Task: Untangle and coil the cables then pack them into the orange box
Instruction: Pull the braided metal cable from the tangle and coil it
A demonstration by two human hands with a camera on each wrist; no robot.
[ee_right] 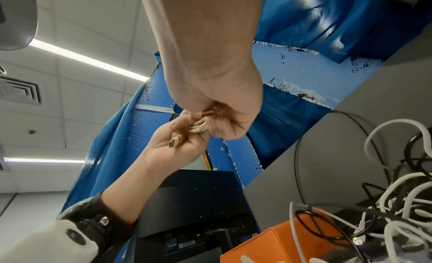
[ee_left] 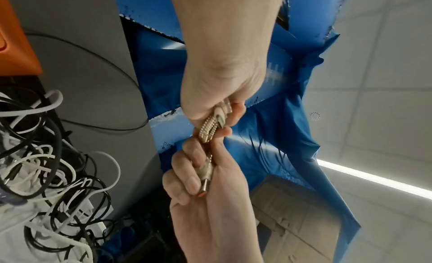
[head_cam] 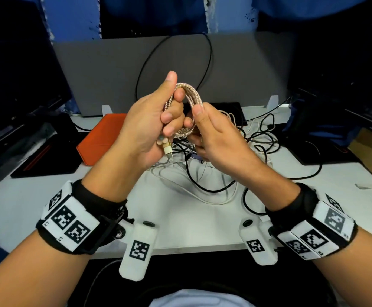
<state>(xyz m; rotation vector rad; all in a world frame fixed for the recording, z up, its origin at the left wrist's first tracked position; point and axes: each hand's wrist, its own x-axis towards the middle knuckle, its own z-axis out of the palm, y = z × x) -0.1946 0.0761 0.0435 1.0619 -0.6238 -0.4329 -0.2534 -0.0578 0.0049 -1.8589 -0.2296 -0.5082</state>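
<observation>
Both hands hold a gold braided cable coil (head_cam: pixel 191 94) raised above the white table (head_cam: pixel 191 227). My left hand (head_cam: pixel 171 107) grips the coil's left side with thumb up, and a pale connector (head_cam: pixel 167 149) sticks out below its fingers. My right hand (head_cam: pixel 194 120) pinches the coil's right side. In the left wrist view the left hand (ee_left: pixel 222 104) and right hand (ee_left: pixel 198 167) clasp the coil (ee_left: pixel 207 132). The right wrist view shows the coil (ee_right: pixel 198 127) between them. The orange box (head_cam: pixel 101 138) lies closed at the left. A tangle of black and white cables (head_cam: pixel 225 165) lies under the hands.
A grey partition (head_cam: pixel 105 69) stands behind the table, with a black cable loop (head_cam: pixel 209 54) against it. Dark monitors (head_cam: pixel 14 69) flank both sides, and black trays (head_cam: pixel 45 160) sit at the table's left and right edges. The tangle also shows beside the orange box (ee_right: pixel 280 244).
</observation>
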